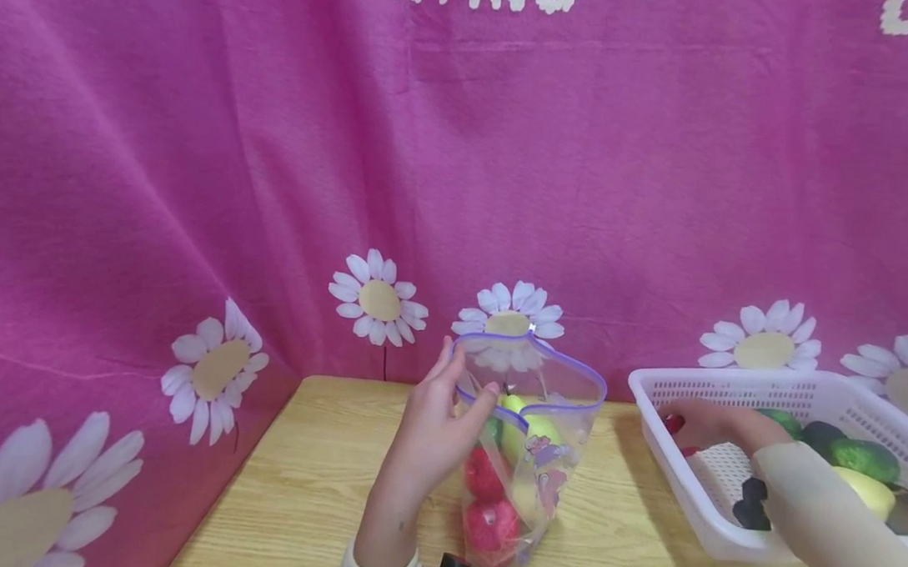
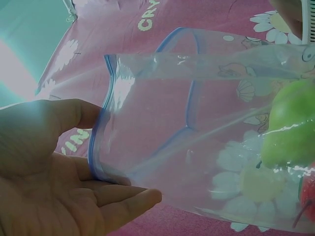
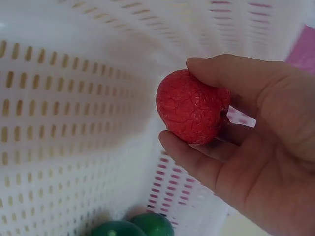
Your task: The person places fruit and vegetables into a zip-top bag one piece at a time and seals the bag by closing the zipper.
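My left hand (image 1: 439, 429) holds the rim of a clear zip bag (image 1: 562, 417), fingers and thumb on its purple-blue edge. Its mouth gapes, and the bag stands upright on the table. Through the plastic show red round fruits (image 1: 490, 527) low down and a green pear (image 2: 290, 125) above them. Over at the right, my right hand (image 3: 261, 123) reaches into a white basket (image 1: 704, 526). Between thumb and fingers it grips a red round fruit with crackled skin (image 3: 192, 105), close to the basket's wall.
The basket also holds green cucumber-like pieces (image 1: 864, 459), a yellow piece (image 1: 867, 491) and darker things partly covered by my right sleeve (image 1: 829, 505). Behind the wooden table (image 1: 304, 478) hangs a magenta cloth (image 1: 503, 168) with printed daisies.
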The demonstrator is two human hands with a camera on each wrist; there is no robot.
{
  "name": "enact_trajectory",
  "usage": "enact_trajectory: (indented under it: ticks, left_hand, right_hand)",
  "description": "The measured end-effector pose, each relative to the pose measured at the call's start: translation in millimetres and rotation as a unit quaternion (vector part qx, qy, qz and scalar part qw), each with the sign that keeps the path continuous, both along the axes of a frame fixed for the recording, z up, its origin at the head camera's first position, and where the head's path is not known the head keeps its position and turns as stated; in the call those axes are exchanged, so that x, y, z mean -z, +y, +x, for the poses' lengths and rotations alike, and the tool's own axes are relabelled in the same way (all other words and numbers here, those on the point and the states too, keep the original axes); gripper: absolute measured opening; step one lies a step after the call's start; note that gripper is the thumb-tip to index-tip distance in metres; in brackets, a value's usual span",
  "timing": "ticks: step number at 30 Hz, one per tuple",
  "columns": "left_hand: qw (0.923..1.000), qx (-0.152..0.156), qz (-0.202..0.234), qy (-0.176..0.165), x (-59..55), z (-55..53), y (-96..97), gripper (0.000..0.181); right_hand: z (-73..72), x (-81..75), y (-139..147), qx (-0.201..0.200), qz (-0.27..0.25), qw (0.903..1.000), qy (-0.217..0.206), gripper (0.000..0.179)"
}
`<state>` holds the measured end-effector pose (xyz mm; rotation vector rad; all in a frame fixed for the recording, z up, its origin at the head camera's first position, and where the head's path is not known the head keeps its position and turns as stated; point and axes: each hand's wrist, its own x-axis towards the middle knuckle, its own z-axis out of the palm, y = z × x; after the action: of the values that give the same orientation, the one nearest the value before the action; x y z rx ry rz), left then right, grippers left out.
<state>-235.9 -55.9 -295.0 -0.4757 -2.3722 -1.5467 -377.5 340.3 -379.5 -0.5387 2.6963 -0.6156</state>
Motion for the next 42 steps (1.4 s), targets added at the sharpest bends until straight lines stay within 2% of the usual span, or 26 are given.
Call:
enact_trajectory:
  ticks: [7,11,17,20,28,31,34,39,42]
  left_hand:
    - [1.0,-0.005,-0.004,0.002,0.6,-0.1,0.6,0.069]
    - [0.9999,-0.004,-0.007,0.007,0.3,-0.1,0.4,0.069]
    - [0.9999,-0.009,-0.007,0.004,0.5,0.6,0.4,0.07]
    - [0.9999,-0.009,-0.005,0.003,0.9,0.9,0.6,0.07]
    - [1.0,-0.005,0.001,-0.004,0.1,0.7,3.4,0.069]
    - [1.0,-0.006,-0.002,-0.001,-0.7,0.1,5.3,0.069]
    - [1.0,-0.006,-0.003,0.004,-1.2,0.5,6.2,0.069]
    - [0.9999,-0.01,-0.005,-0.001,0.4,2.6,5.8,0.069]
    - [0.9998,-0.015,-0.012,0.005,0.4,2.7,6.3,0.068]
  right_hand:
    - [4.2,-21.5,15.2,-0.034,-0.007,0.9966,0.074,0.024]
    - [6.3,-38.9,17.8,-0.036,-0.005,0.991,0.129,0.03]
    - [20.2,-69.5,2.4,-0.026,-0.019,0.9799,0.197,0.035]
    - [29.1,-84.3,-10.6,-0.025,-0.024,0.9706,0.238,0.038]
    - [55.1,-121.7,-52.6,-0.046,-0.07,0.9317,0.353,0.044]
    - [67.2,-133.2,-73.8,-0.061,-0.108,0.9224,0.366,0.046]
    - [80.1,-143.0,-96.4,-0.083,-0.145,0.9203,0.354,0.046]
    - [100.1,-150.5,-129.3,-0.141,-0.166,0.9175,0.333,0.045]
    - [107.4,-151.7,-143.1,-0.175,-0.171,0.9149,0.321,0.046]
